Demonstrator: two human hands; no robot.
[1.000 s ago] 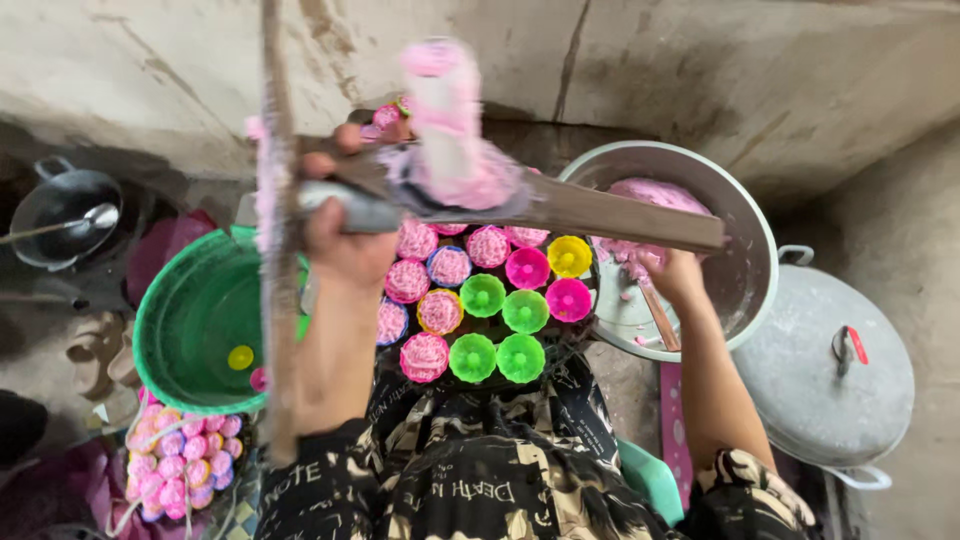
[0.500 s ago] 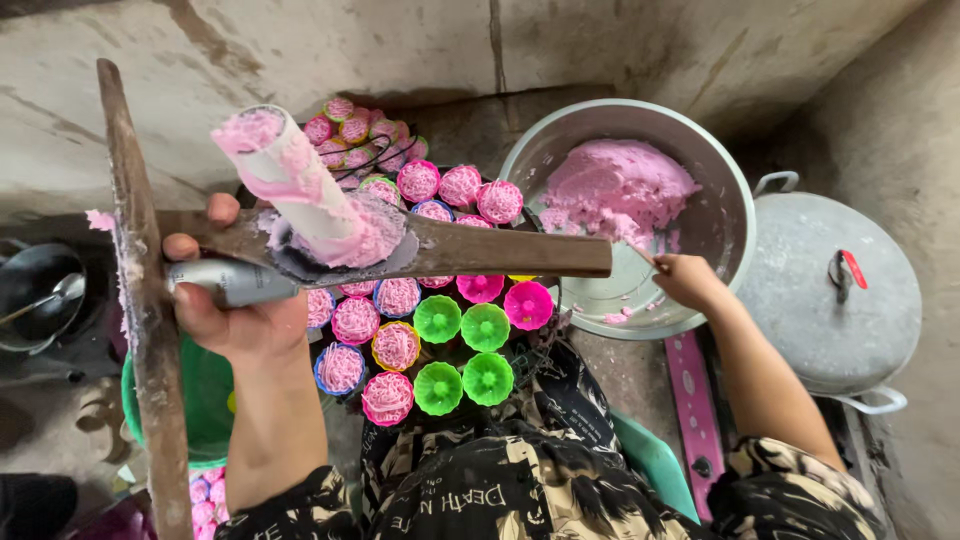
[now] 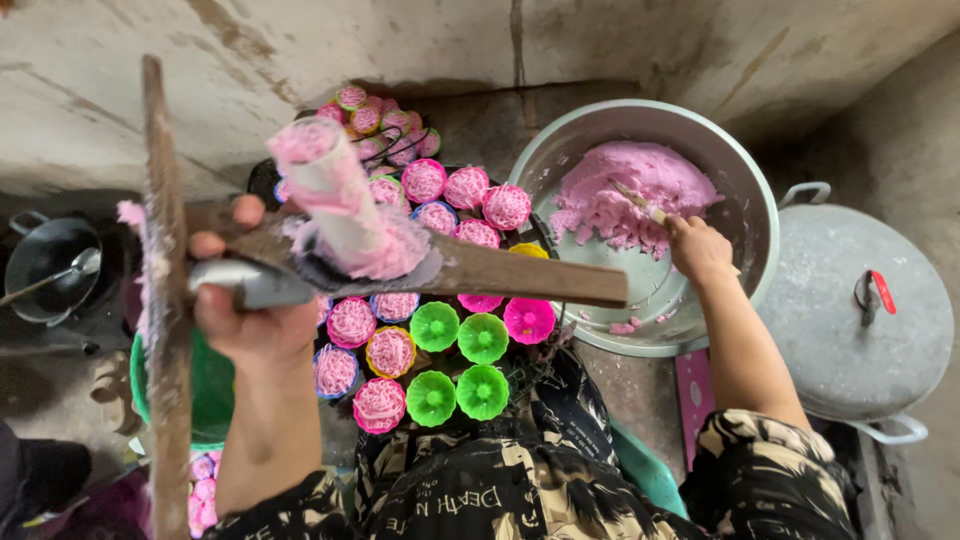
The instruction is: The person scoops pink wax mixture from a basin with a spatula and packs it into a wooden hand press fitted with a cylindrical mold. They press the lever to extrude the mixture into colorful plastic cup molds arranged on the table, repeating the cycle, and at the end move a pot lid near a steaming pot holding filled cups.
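Field note, from my remote seat. Largest first: the big metal basin (image 3: pixel 745 215) at two o'clock holds the pink dough (image 3: pixel 640 190). My right hand (image 3: pixel 697 248) is closed round a small scoop stick (image 3: pixel 640 203) whose tip is dug into the mound. I'd judge a clean, modest scoop lifted straight up serves best, so nothing drips on the rim.

Wooden press (image 3: pixel 455 268) runs across centre. My left hand (image 3: pixel 250 325) is clenched on its handle at nine o'clock, the dough-smeared tube (image 3: pixel 335 200) tilted upward. I'd keep it level and steady.

Under the press is the tray of small moulds: filled pink ones (image 3: pixel 390 352), empty green ones (image 3: pixel 483 392).

Around: lidded grey pot (image 3: pixel 850 330) at three o'clock, dark pan with spoon (image 3: pixel 50 265) at nine. The press blocks my view of some moulds.
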